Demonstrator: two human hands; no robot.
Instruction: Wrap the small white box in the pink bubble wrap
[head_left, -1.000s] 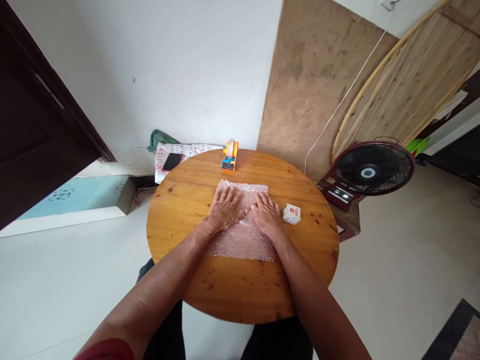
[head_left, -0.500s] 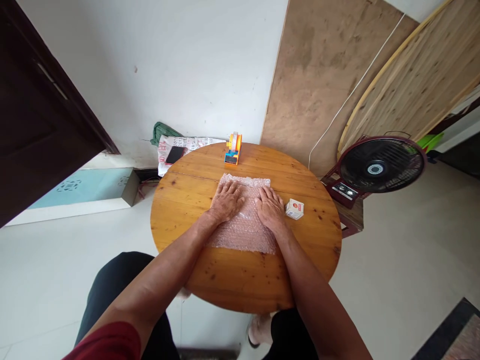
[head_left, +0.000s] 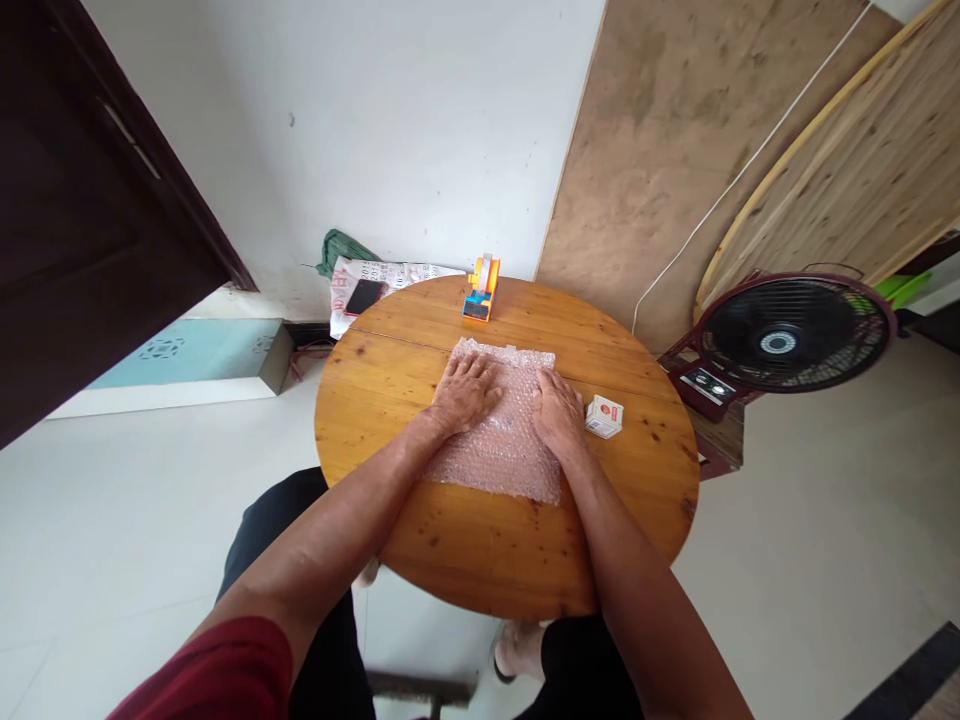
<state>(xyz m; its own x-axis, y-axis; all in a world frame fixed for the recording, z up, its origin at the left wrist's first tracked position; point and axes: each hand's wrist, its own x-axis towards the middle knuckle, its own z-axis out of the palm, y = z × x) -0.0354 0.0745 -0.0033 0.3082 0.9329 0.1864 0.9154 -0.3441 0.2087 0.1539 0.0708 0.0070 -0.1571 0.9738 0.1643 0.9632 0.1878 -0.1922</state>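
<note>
Two flat hands on a sheet of bubble wrap, mid-table

Nearest the person, a broad strip of wood runs between the rim of the round table [head_left: 491,575] and the near edge of the bubble wrap [head_left: 510,465], giving the forearms room to reach in over it. The sheet lies around the middle of the table, inside the rim on every side, probably so that all of it has support. The left hand [head_left: 466,393] rests palm down on its left part, fingers fanned wide; the right hand [head_left: 559,410] lies along the right edge, fingers extended but closer together. Neither grips anything; pressing at both sides probably holds the light, springy film flat.

Just beyond the right hand's outer side stands a small white box [head_left: 604,417], so close that I cannot tell whether they touch; a slide that way would have little room, though more wood shows between the box and the right rim. Past the sheet's far edge comes a narrower band of wood, then the orange tape dispenser [head_left: 481,288] by the far rim, perhaps set there to leave the middle for the wrap. Behind lies the wall [head_left: 420,130], limiting movement outward, while a fan [head_left: 780,335] stands off the table's right side
</note>
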